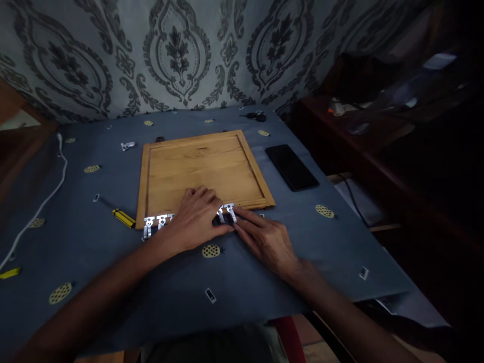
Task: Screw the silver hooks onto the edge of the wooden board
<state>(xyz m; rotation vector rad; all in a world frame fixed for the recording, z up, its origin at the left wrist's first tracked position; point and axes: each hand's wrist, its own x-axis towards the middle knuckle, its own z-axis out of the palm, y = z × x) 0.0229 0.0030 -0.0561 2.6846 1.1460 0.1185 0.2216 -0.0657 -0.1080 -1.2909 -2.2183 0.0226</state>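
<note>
A wooden cabinet door [196, 164] with a raised frame lies flat on the table. Several silver metal hinges [148, 227] are lined up along its near edge, some hidden behind my left hand. My left hand [198, 217] bends over that edge, fingers curled on the wood and thumb in front beside the hinges. Fingers of my right hand [268, 242] are closed together at the rightmost hinge [230, 213], touching its end. Exactly how the fingertips grip it is hard to make out in the dim light.
Left of the door is a yellow-handled screwdriver [124, 218]; a loose metal hinge [127, 145] lies farther back. To the right rests a black phone [292, 167], with keys [256, 116] behind. A white cable [56, 189] runs down the left of the blue tablecloth [249, 287].
</note>
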